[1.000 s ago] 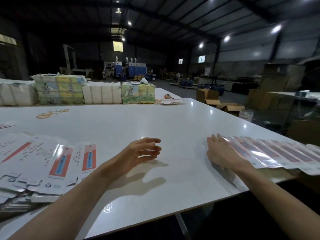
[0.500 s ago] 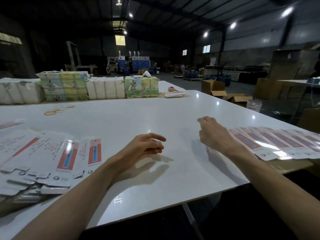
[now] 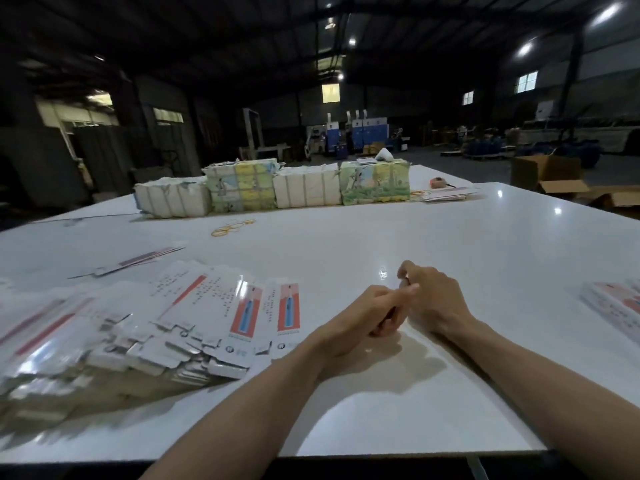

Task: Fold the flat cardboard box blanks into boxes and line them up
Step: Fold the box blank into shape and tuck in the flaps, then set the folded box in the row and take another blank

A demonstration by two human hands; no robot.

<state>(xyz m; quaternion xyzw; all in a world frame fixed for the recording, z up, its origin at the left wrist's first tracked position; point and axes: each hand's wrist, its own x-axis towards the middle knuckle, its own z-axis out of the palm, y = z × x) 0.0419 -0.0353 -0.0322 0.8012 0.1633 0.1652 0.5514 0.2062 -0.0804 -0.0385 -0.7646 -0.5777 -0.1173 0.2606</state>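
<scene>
**Waiting hands, with the next blank just to the left**

On the left side of the bench (image 3: pixel 450 244) lies the pile of flat blanks (image 3: pixel 156 323), spread out like a fan. Their long sides point away from the person and tip a little to the right. The end blank (image 3: pixel 287 308) has a red strip and a blue picture. It sits at the right side of the pile, near the left hand (image 3: pixel 363 317).

Far back are some rubber bands (image 3: pixel 233 226) and wrapped bundles (image 3: pixel 273 185).

In the middle, the two hands meet low over the bench. The left hand is loosely curled and holds nothing. Its fingertips touch the right hand (image 3: pixel 433 303), which is also loosely curled, and no blank is in it. Both arms reach straight forward.

At the far right edge lies a row of printed pieces (image 3: pixel 616 303), well apart from the hands. It is too blurry to tell if they are folded.

The left hand is nearer the pile, so it would most likely reach left for the end blank.
</scene>
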